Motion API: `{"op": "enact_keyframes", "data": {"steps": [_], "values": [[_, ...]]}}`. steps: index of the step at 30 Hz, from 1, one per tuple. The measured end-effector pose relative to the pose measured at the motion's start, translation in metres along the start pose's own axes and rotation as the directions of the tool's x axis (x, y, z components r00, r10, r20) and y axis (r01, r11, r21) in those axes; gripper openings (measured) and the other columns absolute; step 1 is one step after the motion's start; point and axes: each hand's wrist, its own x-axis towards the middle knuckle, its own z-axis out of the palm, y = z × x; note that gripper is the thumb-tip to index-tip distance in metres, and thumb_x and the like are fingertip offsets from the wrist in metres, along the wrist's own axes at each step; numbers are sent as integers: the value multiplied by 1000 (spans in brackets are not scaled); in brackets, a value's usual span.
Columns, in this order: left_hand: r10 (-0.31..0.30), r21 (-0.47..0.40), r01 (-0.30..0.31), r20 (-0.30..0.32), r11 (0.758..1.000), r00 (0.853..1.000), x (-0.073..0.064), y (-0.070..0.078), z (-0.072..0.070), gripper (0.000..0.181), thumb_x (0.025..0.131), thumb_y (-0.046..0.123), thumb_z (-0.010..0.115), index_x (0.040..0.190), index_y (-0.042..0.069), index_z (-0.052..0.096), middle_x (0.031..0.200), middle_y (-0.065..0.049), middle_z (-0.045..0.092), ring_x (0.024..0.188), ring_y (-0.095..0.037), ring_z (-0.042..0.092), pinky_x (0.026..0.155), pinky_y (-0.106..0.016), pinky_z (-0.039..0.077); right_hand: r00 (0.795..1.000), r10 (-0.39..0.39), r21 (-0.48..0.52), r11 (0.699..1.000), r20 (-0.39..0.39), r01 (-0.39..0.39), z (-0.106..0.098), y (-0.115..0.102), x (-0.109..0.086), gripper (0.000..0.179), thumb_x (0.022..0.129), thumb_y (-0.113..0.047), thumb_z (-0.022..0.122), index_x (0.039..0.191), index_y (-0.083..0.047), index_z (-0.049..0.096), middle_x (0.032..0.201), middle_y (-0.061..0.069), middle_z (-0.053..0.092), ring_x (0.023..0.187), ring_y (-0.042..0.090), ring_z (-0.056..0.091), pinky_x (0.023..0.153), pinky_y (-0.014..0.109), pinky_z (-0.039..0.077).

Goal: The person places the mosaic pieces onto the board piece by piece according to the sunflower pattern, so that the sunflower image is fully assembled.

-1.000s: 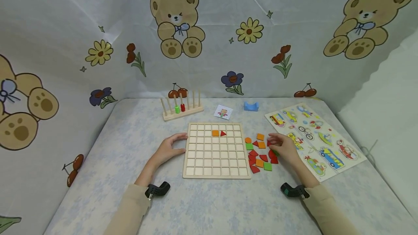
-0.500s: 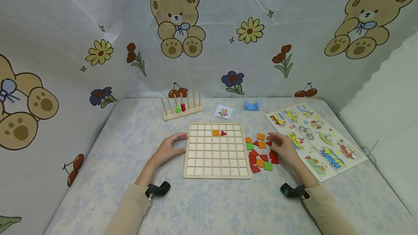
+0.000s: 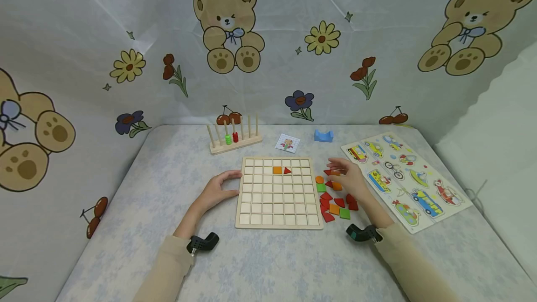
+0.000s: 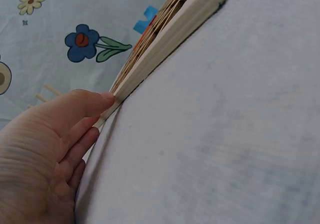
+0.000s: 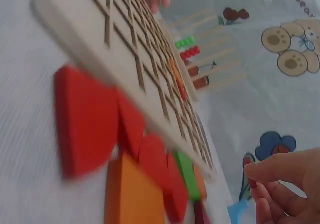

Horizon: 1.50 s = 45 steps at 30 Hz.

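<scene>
My right hand hovers over the loose pieces right of the board, thumb and fingertips pinching a small red triangle. In the right wrist view only a dark red sliver of that triangle shows at the thumb tip. A wooden grid board lies mid-table, with an orange square and a red triangle piece in neighbouring cells of one row. The left hand lies at the board's left edge, fingers extended, its fingertips against the rim.
Loose red, orange and green pieces lie along the board's right side. Behind the board are a peg stand with green and red beads, a picture card and a blue block. A vehicle puzzle sheet covers the right side.
My right hand has moved left and away from me, lifting a red triangle from the pile's right side toward the board. The left hand has stayed at the board's edge.
</scene>
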Motion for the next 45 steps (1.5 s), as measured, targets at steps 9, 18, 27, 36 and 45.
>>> {"op": "enact_keyframes", "data": {"steps": [9,18,27,36,45], "values": [[-2,-17,2,17,1000,1000,-1,4,2,62,87,13,77,143,5,52,138,-16,60,142,-34,42,119,-55,29,989,-79,202,978,129,52,81,-41,40,49,86,7,70,132,12,55,120,31,64,108,44,62,96,45,54],[-16,-11,16,17,1000,1000,3,-2,4,63,86,18,79,143,10,53,138,-11,61,142,-30,42,120,-53,29,958,-167,178,976,233,127,124,-53,60,48,82,13,71,128,13,57,113,31,65,106,44,63,92,46,55],[-23,-10,24,18,1000,1000,1,3,4,64,86,16,79,143,8,52,139,-12,60,142,-31,41,119,-53,30,952,-178,113,982,250,154,131,-50,62,48,81,11,72,127,11,59,111,27,68,104,40,64,93,46,55],[-11,1,11,8,1000,1000,1,0,2,64,86,16,79,143,8,52,139,-13,61,142,-32,42,118,-54,30,955,-171,124,982,242,144,133,-50,63,49,81,12,72,128,11,59,112,28,67,104,41,63,93,48,54],[-16,9,16,5,1000,1000,-1,0,-1,63,86,17,79,143,9,52,139,-12,61,142,-32,42,118,-54,30,954,-162,128,983,253,133,138,-53,66,47,81,13,72,127,10,60,110,27,67,103,40,64,93,48,54]]}}
